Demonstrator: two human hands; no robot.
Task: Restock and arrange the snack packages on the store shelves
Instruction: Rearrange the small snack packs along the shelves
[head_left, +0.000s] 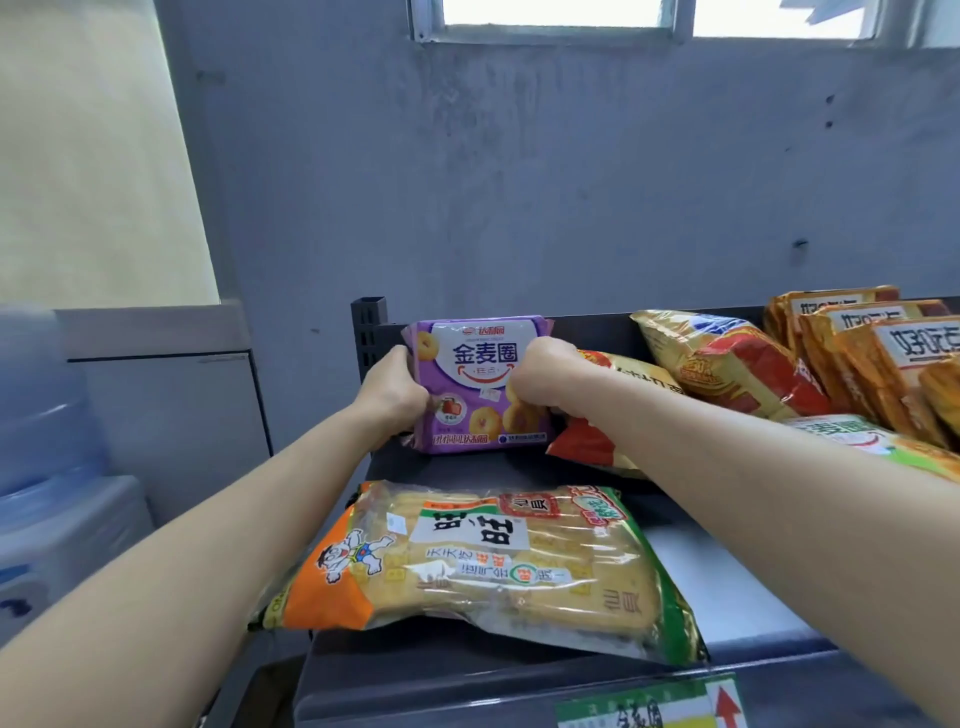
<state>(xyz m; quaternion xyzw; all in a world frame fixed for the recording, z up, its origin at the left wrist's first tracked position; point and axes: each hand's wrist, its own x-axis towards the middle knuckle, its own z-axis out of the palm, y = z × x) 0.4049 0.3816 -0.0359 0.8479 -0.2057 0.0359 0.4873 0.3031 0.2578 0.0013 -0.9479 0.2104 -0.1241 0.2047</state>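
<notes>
Purple snack package (477, 382): stands upright at back-left corner of top shelf (457, 470), beside the perforated post (368, 332), front face twd camera, printed w/ ring biscuits. Edges of more purple packs show behind it.

L hand (392, 392): fingers curled round the pack's left edge, gripping it.

R hand (545, 376): curled on the pack's right edge, gripping it; knuckles just beside a yellow-red bag (613, 415) lying to the right.

Rice-cracker bag (483, 561): lies flat at shelf front, nearer camera than the purple pack and apart from it; print upside-down to camera, left end at the shelf's left edge.

Right side of shelf: a yellow bag (727, 358) leaning back, a row of orange packs (883, 353), and a green-white pack (852, 431) partly hidden by the right forearm.

Shelf front: green label (649, 709) w/ red arrow.

Surroundings: grey wall (519, 182) w/ window (561, 13) at top; at left, blurred, a blue water bottle (41, 395) on a dispenser (57, 545).
</notes>
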